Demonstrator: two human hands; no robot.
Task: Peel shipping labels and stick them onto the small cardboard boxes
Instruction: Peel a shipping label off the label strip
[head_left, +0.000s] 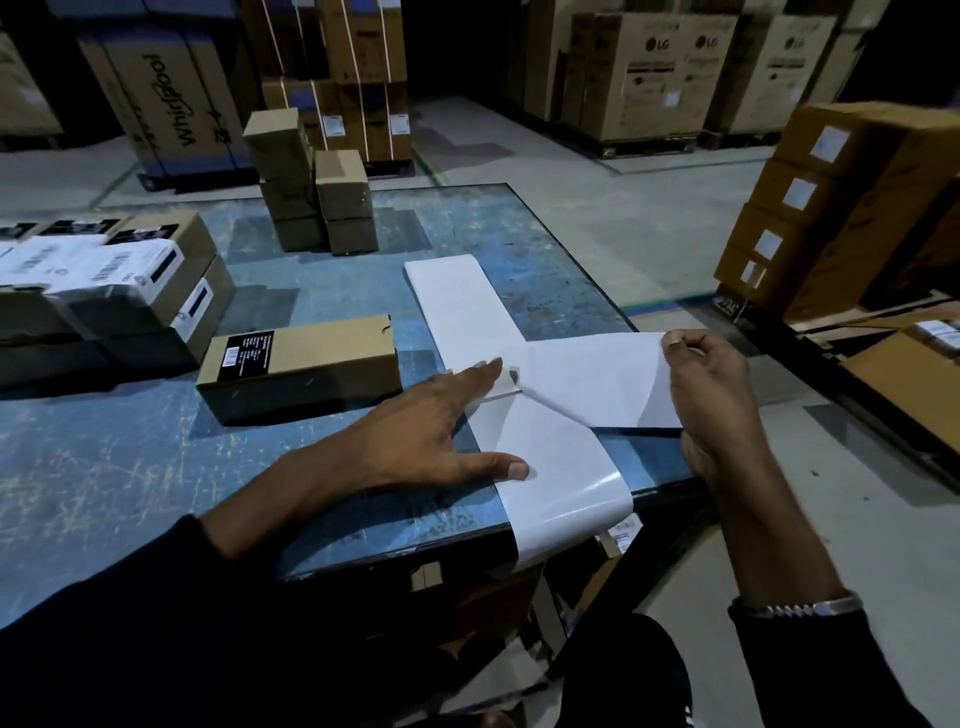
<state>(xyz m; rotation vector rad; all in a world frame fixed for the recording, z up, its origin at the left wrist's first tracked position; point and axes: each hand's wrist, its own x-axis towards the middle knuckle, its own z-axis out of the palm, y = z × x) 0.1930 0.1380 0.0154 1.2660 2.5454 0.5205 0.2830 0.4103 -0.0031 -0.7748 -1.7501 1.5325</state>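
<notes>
At the tabletop's (130, 457) left edge lie stacked boxes (156, 280) already bearing white labels, so part of the job looks done; just right of them one box (306, 364) lies flat with only a black sticker, and at the far edge a stack (317, 197) stands bare, so several seem left. Toward the right edge, the left hand (415, 421) lies spread flat, pressing the strip (467, 306), which runs from mid-table over the near edge; the right hand (711, 384) pinches a label (597, 384) by its corner, partly lifted off the strip, not yet on any box.
</notes>
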